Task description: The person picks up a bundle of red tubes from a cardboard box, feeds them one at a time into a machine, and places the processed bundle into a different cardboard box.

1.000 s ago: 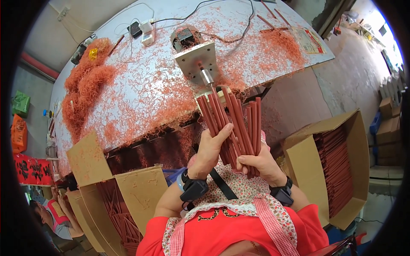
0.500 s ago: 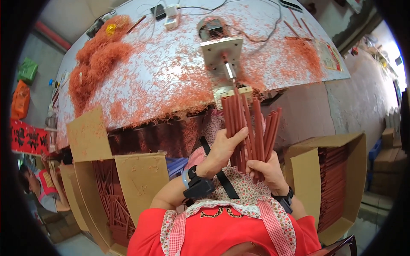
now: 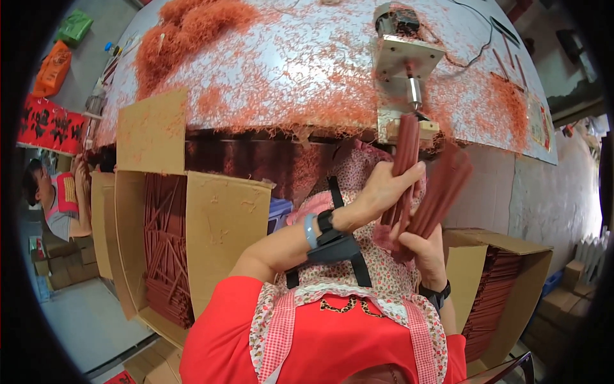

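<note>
My left hand (image 3: 389, 192) is closed around a bundle of thin reddish-brown sticks (image 3: 407, 144), held nearly upright. Its upper ends are beside the small block (image 3: 422, 126) under the machine's silver spindle (image 3: 414, 93); whether any stick touches the spindle I cannot tell. Lower and to the right, my right hand (image 3: 425, 255) grips a second bundle of the same sticks (image 3: 441, 189). That bundle leans to the right and its upper ends are smeared by motion. The lower ends of both bundles come close together near my right thumb. Behind the spindle stands a square metal plate (image 3: 400, 56) with a motor (image 3: 396, 20).
Orange-red shavings (image 3: 185, 38) are heaped on the white table (image 3: 300, 57) and scattered over it. Open cardboard boxes of sticks stand at my left (image 3: 224, 237) and right (image 3: 470, 269). Another person (image 3: 67, 198) is at the far left.
The view has swung, so the machine sits farther right. The sticks, spread between my hands before, now form two distinct bundles. The stick earlier at the spindle no longer shows there.
</note>
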`<control>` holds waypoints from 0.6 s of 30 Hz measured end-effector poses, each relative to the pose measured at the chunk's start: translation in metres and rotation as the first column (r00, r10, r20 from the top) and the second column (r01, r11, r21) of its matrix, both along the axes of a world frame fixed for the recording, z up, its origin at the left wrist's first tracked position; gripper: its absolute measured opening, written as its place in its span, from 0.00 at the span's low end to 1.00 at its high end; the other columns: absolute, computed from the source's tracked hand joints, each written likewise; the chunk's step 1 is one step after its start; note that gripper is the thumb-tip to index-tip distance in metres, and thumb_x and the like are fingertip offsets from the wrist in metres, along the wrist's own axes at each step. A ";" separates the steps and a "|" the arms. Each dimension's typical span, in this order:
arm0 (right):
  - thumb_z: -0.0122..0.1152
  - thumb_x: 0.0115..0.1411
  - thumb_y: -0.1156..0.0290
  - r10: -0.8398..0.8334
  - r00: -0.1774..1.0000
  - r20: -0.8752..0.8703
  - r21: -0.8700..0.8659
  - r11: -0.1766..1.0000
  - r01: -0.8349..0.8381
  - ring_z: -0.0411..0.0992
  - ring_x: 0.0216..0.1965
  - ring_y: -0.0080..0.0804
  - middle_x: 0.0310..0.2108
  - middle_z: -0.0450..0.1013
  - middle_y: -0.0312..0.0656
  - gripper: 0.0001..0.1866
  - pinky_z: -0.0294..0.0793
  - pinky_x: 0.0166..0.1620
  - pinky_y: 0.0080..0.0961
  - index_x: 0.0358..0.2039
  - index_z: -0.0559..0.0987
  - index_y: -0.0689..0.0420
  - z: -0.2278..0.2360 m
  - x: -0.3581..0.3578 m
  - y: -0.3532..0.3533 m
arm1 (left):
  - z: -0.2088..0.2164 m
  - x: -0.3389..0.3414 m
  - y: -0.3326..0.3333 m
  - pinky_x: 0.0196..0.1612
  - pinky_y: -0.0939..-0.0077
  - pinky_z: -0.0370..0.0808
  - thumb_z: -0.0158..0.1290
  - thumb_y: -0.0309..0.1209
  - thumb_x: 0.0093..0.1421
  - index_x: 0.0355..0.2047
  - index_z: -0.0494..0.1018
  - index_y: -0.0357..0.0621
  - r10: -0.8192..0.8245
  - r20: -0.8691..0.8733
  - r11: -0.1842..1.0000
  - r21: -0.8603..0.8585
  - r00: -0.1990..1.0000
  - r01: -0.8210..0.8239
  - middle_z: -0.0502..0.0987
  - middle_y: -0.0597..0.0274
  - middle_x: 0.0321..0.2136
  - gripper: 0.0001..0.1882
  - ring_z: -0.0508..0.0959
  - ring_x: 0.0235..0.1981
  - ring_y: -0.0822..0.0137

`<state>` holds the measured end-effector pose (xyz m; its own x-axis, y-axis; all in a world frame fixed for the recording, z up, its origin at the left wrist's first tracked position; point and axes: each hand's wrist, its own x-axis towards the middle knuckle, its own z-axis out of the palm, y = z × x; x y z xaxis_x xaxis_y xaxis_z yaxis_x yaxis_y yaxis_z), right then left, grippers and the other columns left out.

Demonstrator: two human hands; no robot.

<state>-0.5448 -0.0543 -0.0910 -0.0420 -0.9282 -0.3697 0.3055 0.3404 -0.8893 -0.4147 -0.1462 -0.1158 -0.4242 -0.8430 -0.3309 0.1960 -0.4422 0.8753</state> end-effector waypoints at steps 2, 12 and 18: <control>0.58 0.48 0.75 0.045 0.999 -0.007 0.076 0.996 -0.044 0.69 0.18 0.24 0.19 0.71 0.40 0.20 0.70 0.23 0.17 0.43 0.69 0.64 0.003 -0.006 0.001 | 0.000 -0.007 -0.009 0.28 0.80 0.69 0.49 0.39 0.63 0.33 0.74 0.39 -0.005 -0.095 1.000 0.010 0.995 0.006 0.75 0.68 0.25 0.15 0.72 0.24 0.78; 0.59 0.48 0.73 0.078 0.997 0.014 0.049 0.996 -0.079 0.67 0.16 0.23 0.18 0.70 0.40 0.21 0.68 0.22 0.17 0.43 0.69 0.64 0.005 -0.007 -0.029 | 0.016 -0.006 -0.024 0.26 0.80 0.68 0.49 0.38 0.63 0.32 0.75 0.36 0.036 -0.149 0.996 0.090 0.988 -0.023 0.75 0.67 0.23 0.15 0.72 0.23 0.77; 0.60 0.48 0.74 0.083 0.993 -0.080 -0.042 0.995 -0.087 0.68 0.18 0.23 0.21 0.71 0.40 0.23 0.69 0.24 0.17 0.46 0.68 0.64 -0.019 -0.015 -0.023 | 0.006 0.000 -0.022 0.28 0.78 0.70 0.50 0.37 0.62 0.31 0.75 0.36 0.008 -0.035 1.000 -0.013 0.999 -0.009 0.75 0.65 0.26 0.14 0.73 0.25 0.76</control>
